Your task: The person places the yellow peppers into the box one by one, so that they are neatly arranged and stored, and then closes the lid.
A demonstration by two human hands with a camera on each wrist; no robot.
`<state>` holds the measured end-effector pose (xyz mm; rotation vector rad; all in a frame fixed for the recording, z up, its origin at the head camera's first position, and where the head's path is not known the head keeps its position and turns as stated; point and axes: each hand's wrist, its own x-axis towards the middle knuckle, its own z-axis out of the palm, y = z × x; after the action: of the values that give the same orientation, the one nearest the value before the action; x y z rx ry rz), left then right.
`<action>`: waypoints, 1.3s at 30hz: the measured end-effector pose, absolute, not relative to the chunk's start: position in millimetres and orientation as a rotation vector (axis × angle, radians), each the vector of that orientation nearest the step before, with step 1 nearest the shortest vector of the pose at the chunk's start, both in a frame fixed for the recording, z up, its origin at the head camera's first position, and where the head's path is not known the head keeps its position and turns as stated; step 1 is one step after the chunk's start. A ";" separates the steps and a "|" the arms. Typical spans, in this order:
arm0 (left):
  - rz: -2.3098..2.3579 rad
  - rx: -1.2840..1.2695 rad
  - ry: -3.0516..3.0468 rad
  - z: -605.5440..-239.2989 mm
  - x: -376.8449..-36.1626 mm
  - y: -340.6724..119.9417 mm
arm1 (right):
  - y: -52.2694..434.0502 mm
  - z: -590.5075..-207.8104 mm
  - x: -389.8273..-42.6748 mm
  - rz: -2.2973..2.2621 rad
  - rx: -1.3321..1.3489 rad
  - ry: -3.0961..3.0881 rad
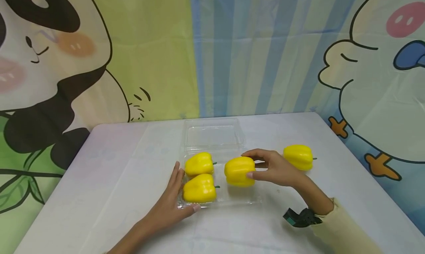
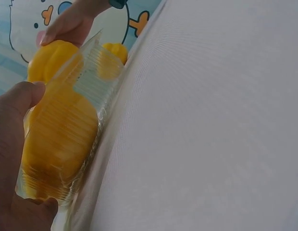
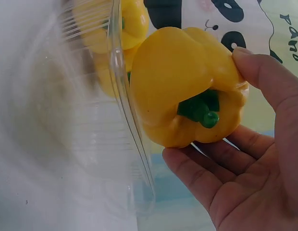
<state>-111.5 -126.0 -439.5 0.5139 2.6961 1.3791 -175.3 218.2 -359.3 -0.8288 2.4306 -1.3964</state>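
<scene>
Yellow pepper, glossy and lobed, green stem turned toward the palm, is pinched sideways by the right hand, thumb at the near side and fingers over the far side. It is held just over the right half of a clear plastic tray on the counter, long axis lying left to right. Two more peppers are already seated in the left half. The left hand is laid against the tray's left edge, fingers straight, bracing it. A fourth pepper is left on the counter, just beyond the right hand. The tray's hinged lid is folded back.
</scene>
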 end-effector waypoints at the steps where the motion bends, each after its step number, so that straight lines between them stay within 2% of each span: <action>1: 1.378 0.514 2.693 -439.3 -111.5 -125.9 | 216.7 -359.4 -175.7 -1.390 -0.830 2.432; 39: 1.364 0.559 2.716 -438.4 -111.6 -126.1 | 198.9 -376.6 -198.0 -1.326 -0.833 2.480</action>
<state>-111.6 -126.1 -438.4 0.5593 2.7156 1.3642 -198.0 198.9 -376.6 -0.8333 2.4804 -1.3257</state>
